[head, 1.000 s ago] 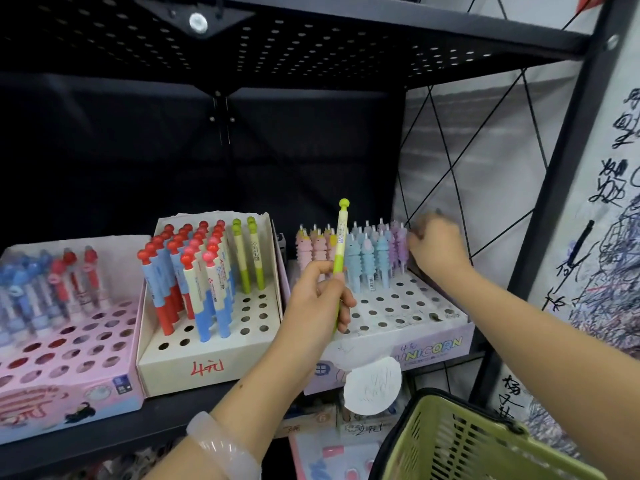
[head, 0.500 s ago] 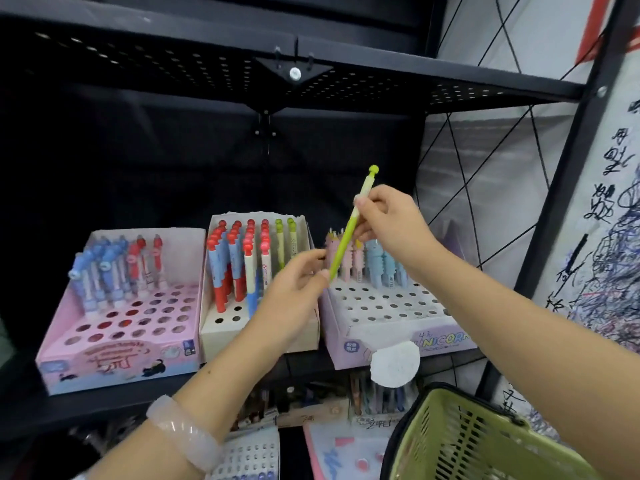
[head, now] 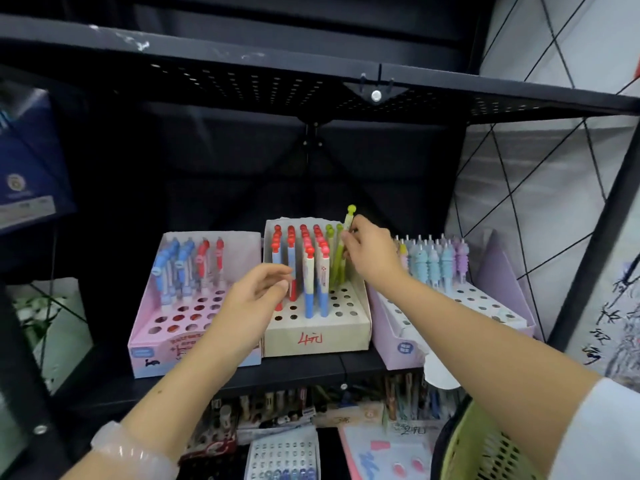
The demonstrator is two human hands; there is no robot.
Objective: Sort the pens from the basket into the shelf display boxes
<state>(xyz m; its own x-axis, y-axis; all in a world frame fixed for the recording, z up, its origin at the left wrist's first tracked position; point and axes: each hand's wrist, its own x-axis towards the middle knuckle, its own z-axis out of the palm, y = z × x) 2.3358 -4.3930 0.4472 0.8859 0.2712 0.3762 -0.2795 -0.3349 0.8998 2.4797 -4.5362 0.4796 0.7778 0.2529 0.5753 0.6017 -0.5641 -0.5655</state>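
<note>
My right hand (head: 372,252) pinches a lime-green pen (head: 349,218) by its upper part, held upright over the back right corner of the cream display box (head: 317,337), beside other green pens (head: 335,263) standing there. That box also holds several red-capped pens (head: 308,268). My left hand (head: 254,297) hovers in front of the cream box with loosely curled fingers and holds nothing. A pink box (head: 152,355) with blue and red pens stands to the left. A lilac box (head: 403,348) with pastel pens (head: 433,263) stands to the right. The green basket (head: 485,448) is at the bottom right.
A black perforated shelf (head: 311,84) hangs low above the boxes. A black upright post (head: 595,237) runs down the right side. A lower shelf holds stationery packs (head: 284,455). A dark blue box (head: 27,168) sits at the far left.
My right hand took the green pen from my left hand and carried it left and down to the cream box. My left hand let go and now holds nothing. The view shifted right.
</note>
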